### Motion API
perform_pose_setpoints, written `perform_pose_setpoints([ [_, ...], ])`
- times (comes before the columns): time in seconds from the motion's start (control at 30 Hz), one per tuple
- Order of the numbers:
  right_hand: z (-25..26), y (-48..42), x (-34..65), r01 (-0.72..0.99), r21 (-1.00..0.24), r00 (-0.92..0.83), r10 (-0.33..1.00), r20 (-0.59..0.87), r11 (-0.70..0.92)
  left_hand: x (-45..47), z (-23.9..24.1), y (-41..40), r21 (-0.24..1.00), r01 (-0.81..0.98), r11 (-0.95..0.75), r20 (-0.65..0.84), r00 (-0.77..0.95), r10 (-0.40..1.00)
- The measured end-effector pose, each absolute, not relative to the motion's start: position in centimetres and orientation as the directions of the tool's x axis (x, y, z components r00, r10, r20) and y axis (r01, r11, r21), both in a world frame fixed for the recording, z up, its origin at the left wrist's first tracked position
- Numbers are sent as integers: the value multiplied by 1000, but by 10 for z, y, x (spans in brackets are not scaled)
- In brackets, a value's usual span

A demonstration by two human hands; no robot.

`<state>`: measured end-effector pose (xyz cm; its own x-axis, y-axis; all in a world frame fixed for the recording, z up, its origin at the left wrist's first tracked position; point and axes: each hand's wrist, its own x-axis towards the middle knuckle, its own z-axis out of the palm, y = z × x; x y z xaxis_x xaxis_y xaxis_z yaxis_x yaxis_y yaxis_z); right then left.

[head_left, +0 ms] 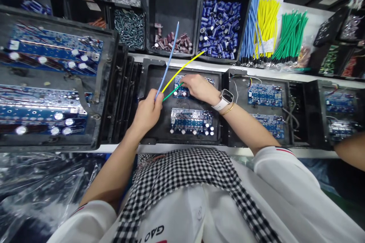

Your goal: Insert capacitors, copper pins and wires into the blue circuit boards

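Wires in hand: three. One blue wire [169, 59], one yellow wire [184, 69], one green wire [172, 92], all fanning up and right out of the left hand [148, 112], which is closed in a fist about their lower ends.

Right hand [198, 87]: fingers curled down onto the upper circuit board [182, 86], at the far tip of the green wire; whether it pinches that tip cannot be told. A white watch [225, 99] and a thin bracelet sit on its wrist.

Circuit boards in the black tray [154, 72] under the hands: two, the upper one and a lower circuit board [191, 120] near the person. The left hand lies over the tray's left edge.

Neighbouring trays to the right: two in view, each with two boards.

Bins behind: one of maroon capacitors [173, 41], one of blue capacitors [219, 28].

Wire bundles on the surface beyond: three — blue, yellow, green [291, 34].

A second person's forearm [350, 150] shows at the right edge.
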<state>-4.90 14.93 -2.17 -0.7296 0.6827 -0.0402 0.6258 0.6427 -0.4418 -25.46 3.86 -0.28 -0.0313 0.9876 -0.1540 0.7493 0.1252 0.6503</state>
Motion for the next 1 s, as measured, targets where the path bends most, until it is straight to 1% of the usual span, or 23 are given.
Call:
perform_pose_setpoints([
  [0.07, -16, 143, -48, 630, -427, -734, 677, -53, 649, -256, -6, 37, 602, 790, 118, -156, -28, 987],
  [0.13, -4, 134, -44, 653, -399, -714, 699, -39, 644, -258, -7, 34, 527, 842, 118, -171, -31, 985],
  [0.17, 4, 130, -41, 678, -373, -683, 731, -1, 633, -258, -7, 33, 489, 864, 119, -183, -32, 983],
  [0.23, 20, 126, -34, 739, -310, -593, 796, 122, 598, -258, -7, 31, 431, 895, 113, -202, -26, 979],
  [0.3, 28, 127, -28, 777, -254, -535, 817, 216, 576, -258, -7, 29, 412, 907, 88, -200, -4, 980],
  [0.33, 29, 130, -25, 784, -231, -534, 816, 223, 576, -258, -7, 28, 411, 909, 72, -195, 10, 981],
  [0.4, 24, 137, -21, 785, -204, -561, 811, 164, 585, -260, -9, 27, 420, 907, 43, -193, 43, 980],
  [0.43, 20, 140, -19, 780, -216, -578, 808, 115, 588, -261, -10, 26, 432, 901, 31, -196, 61, 979],
  [0.47, 15, 142, -18, 766, -252, -596, 800, 64, 591, -262, -12, 26, 447, 894, 21, -202, 78, 976],
  [0.57, 2, 144, -13, 688, -448, -652, 757, -35, 571, -265, -17, 28, 474, 881, -4, -218, 122, 968],
  [0.63, -5, 143, -11, 653, -528, -670, 739, -67, 544, -265, -19, 29, 464, 885, -22, -231, 145, 962],
  [0.8, -13, 146, -13, 654, -527, -672, 737, -74, 544, -262, -20, 30, 425, 905, -31, -265, 156, 952],
  [0.9, -13, 148, -16, 646, -530, -679, 731, -68, 550, -261, -18, 27, 454, 891, -20, -257, 153, 954],
  [1.0, -15, 147, -17, 657, -496, -684, 726, -76, 567, -261, -16, 24, 470, 882, -27, -255, 165, 953],
])
